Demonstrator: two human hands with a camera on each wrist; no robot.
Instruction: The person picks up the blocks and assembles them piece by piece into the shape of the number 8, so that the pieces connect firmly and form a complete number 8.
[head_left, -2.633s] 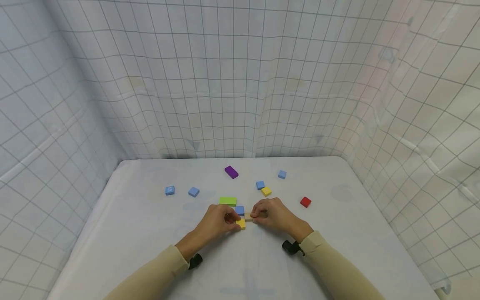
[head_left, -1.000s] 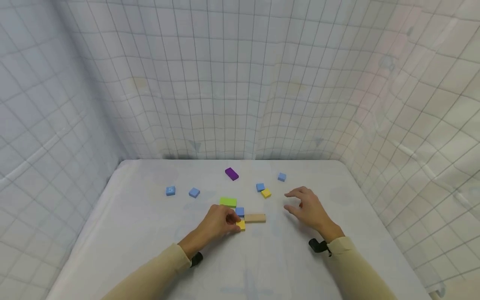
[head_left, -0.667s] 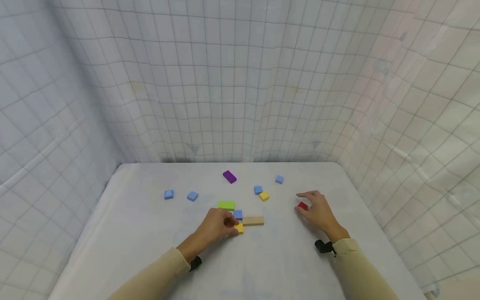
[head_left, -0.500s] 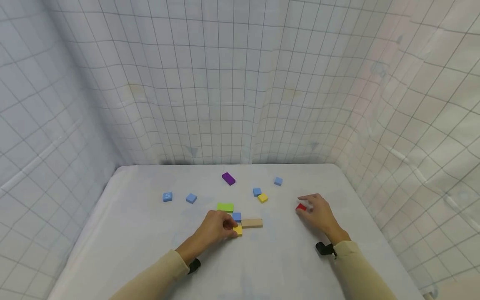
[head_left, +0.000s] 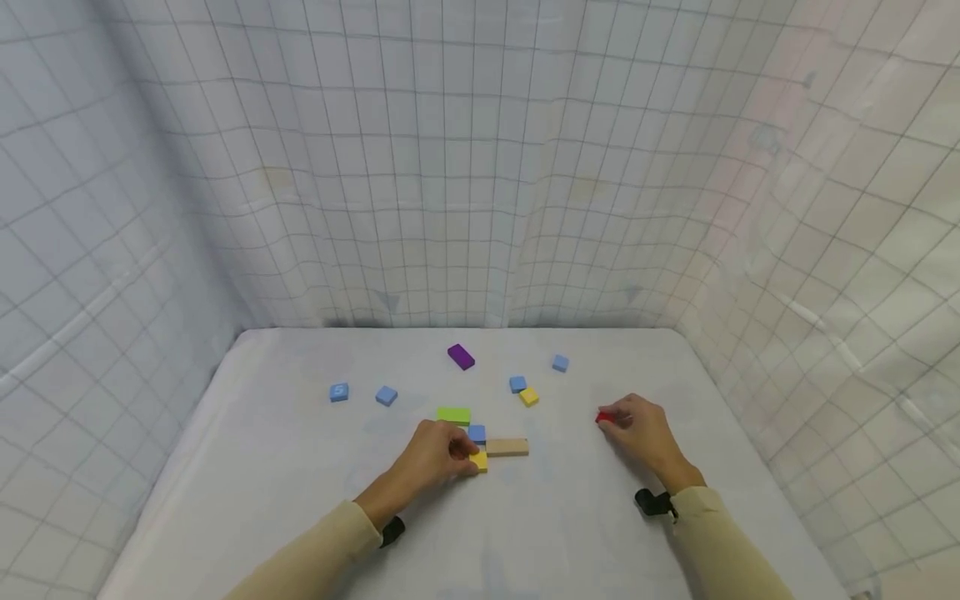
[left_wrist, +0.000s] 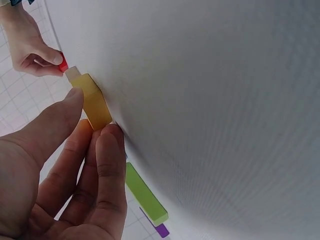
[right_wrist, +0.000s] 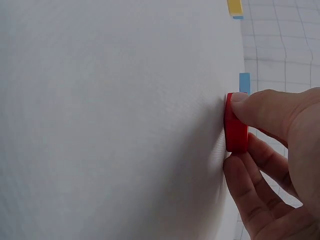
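Observation:
My left hand pinches a yellow block between thumb and fingers on the white table. Just behind that block lies a blue block, and a plain wooden block extends to its right. A lime green block sits behind the blue one. On the right side of the table, my right hand pinches a small red block with thumb on one side and fingers on the other. Parts of the yellow and red blocks are covered by my fingers.
Toward the back lie a purple block, a blue block by a yellow block, and another blue block. At left are a blue block marked 5 and a plain blue block. Gridded white cloth surrounds the table.
My right hand has left the wooden block, moved right to the red block, and its spread fingers have closed on it. My left hand has stayed at the yellow block.

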